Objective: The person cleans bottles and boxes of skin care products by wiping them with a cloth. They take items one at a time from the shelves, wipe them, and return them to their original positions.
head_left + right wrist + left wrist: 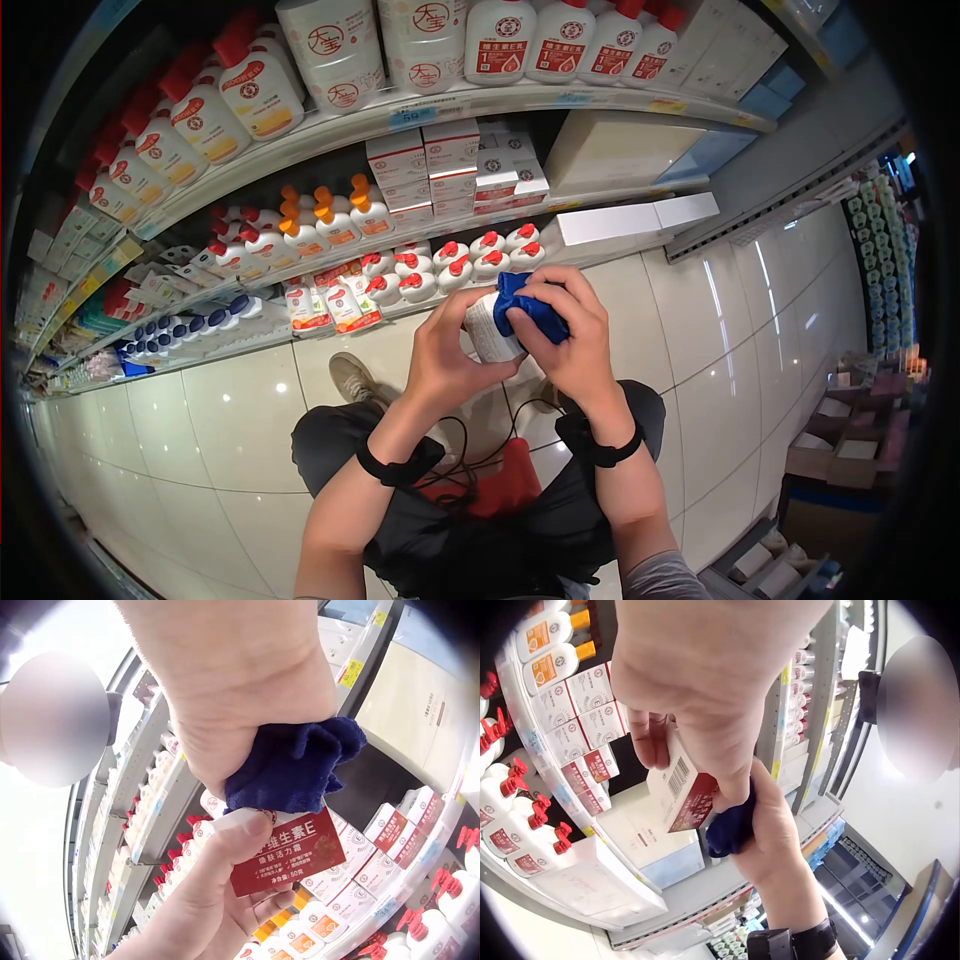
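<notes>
A small white and red cream box (490,328) is held up in front of the shelves. My left hand (446,350) grips it, thumb on one side and fingers on the other. The box's red printed face (289,855) shows in the right wrist view, and a barcode side (676,778) in the left wrist view. A dark blue cloth (538,308) is bunched in my right hand (578,345), whose fingers curl round it. That cloth lies against one end of the box (330,862) and covers part of it.
Shelves ahead carry red-capped lotion bottles (262,88), orange-capped bottles (330,222) and stacked small boxes (450,165). Pump bottles (452,272) stand on the lowest shelf, left of a long white box (610,228). A red stool (505,480) is between the person's legs on the tiled floor (240,430).
</notes>
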`<action>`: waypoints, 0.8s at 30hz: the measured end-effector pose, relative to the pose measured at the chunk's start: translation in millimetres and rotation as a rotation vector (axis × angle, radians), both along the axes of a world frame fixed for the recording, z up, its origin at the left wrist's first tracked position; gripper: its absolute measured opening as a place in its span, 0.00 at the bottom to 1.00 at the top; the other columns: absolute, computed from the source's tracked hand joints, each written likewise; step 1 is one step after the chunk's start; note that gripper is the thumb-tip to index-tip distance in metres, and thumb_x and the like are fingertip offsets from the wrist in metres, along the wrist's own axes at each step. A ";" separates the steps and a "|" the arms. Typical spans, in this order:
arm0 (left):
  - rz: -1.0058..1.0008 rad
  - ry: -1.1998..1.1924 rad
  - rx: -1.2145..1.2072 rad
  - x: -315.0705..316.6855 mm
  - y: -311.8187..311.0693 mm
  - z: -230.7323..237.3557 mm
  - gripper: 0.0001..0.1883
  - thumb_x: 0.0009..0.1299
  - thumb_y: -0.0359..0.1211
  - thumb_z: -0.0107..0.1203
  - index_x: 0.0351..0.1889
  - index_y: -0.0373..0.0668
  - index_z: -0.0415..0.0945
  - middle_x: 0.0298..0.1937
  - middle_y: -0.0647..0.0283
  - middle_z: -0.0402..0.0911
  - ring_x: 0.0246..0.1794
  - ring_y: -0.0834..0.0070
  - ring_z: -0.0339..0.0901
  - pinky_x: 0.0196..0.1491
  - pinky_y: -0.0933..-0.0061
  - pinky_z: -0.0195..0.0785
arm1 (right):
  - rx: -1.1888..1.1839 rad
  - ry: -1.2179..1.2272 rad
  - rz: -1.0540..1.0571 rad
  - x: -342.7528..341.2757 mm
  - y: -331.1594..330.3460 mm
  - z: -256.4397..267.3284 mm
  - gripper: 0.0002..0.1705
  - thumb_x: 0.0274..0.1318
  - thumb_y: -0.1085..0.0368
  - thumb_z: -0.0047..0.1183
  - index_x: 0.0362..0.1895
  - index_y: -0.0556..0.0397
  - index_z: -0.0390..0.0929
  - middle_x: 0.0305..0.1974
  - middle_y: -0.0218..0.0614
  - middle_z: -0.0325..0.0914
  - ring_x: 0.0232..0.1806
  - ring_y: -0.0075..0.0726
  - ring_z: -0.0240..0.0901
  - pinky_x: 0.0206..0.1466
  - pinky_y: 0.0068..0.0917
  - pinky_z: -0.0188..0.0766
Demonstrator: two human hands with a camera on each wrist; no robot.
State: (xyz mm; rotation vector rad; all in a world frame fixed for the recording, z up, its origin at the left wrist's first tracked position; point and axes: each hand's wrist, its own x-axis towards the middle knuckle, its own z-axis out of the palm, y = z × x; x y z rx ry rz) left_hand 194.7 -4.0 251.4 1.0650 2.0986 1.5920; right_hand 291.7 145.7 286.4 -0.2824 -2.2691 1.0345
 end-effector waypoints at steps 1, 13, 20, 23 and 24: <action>0.007 -0.003 -0.005 0.1 -1.0 1.3 0.42 0.47 0.33 0.80 0.63 0.46 0.73 0.55 0.55 0.84 0.55 0.57 0.84 0.57 0.61 0.78 | 0.002 -0.003 -0.006 -0.3 -1.7 0.6 0.14 0.52 0.73 0.71 0.44 0.57 0.85 0.47 0.41 0.80 0.47 0.42 0.81 0.51 0.33 0.77; 0.058 0.002 -0.071 -10.3 -16.7 0.1 0.38 0.49 0.35 0.80 0.60 0.43 0.76 0.54 0.54 0.84 0.55 0.57 0.85 0.57 0.60 0.79 | -0.034 0.004 0.073 -13.0 -9.8 -11.6 0.15 0.52 0.69 0.71 0.44 0.57 0.84 0.45 0.40 0.80 0.47 0.49 0.79 0.52 0.38 0.76; -0.003 0.018 -0.064 -7.4 -13.1 -13.5 0.38 0.50 0.34 0.79 0.61 0.44 0.76 0.56 0.55 0.84 0.55 0.55 0.85 0.57 0.59 0.78 | 0.106 -0.029 0.098 -3.5 -18.1 -0.9 0.17 0.46 0.72 0.72 0.43 0.54 0.86 0.46 0.40 0.81 0.48 0.51 0.79 0.52 0.41 0.77; -0.063 -0.037 -0.019 -7.8 -9.8 -14.0 0.40 0.49 0.33 0.79 0.62 0.45 0.75 0.55 0.54 0.85 0.54 0.54 0.85 0.57 0.59 0.78 | 0.108 -0.036 0.179 0.2 -20.2 6.2 0.15 0.47 0.68 0.72 0.42 0.51 0.86 0.46 0.37 0.81 0.46 0.49 0.78 0.50 0.39 0.77; -0.060 -0.021 -0.041 -7.8 -9.6 -13.6 0.40 0.49 0.33 0.79 0.62 0.45 0.75 0.55 0.54 0.85 0.55 0.54 0.85 0.57 0.59 0.78 | 0.077 -0.007 0.124 -1.9 -14.7 5.4 0.14 0.47 0.69 0.71 0.42 0.52 0.87 0.45 0.38 0.81 0.45 0.50 0.79 0.50 0.39 0.77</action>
